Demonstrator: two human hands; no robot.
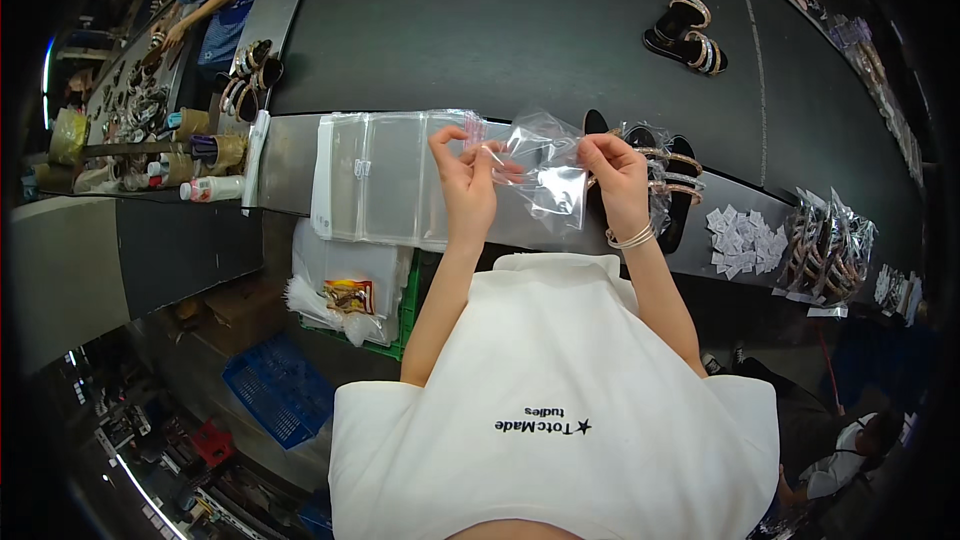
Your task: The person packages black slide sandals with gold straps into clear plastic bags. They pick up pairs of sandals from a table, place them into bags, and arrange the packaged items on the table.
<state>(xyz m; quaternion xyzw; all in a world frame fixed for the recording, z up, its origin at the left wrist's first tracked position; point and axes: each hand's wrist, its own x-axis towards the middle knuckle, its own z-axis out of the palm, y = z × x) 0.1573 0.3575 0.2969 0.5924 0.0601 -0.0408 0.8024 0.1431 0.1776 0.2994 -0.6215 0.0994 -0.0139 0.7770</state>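
A clear plastic bag (pixel 552 180) is spread between my two hands above the near edge of the work surface. My right hand (pixel 617 178) pinches its right side between thumb and fingers; bracelets circle that wrist. At the bag's left side my left hand (pixel 466 185) grips the edge between thumb and fingertips, with its index finger bent outward. Below and left of it lies a stack of flat clear bags (pixel 395 180) with a reddish strip at one end. Just past my right hand are black sandals with glittery straps (pixel 682 180), some plastic film over them.
Another sandal pair (pixel 690 38) sits on the dark belt (pixel 480 30). At right lie small white paper slips (pixel 745 240) and bagged sandals (pixel 828 245). A green crate (pixel 410 310) and blue crate (pixel 277 390) are below left. A co-worker (pixel 210 0) bends over at far left.
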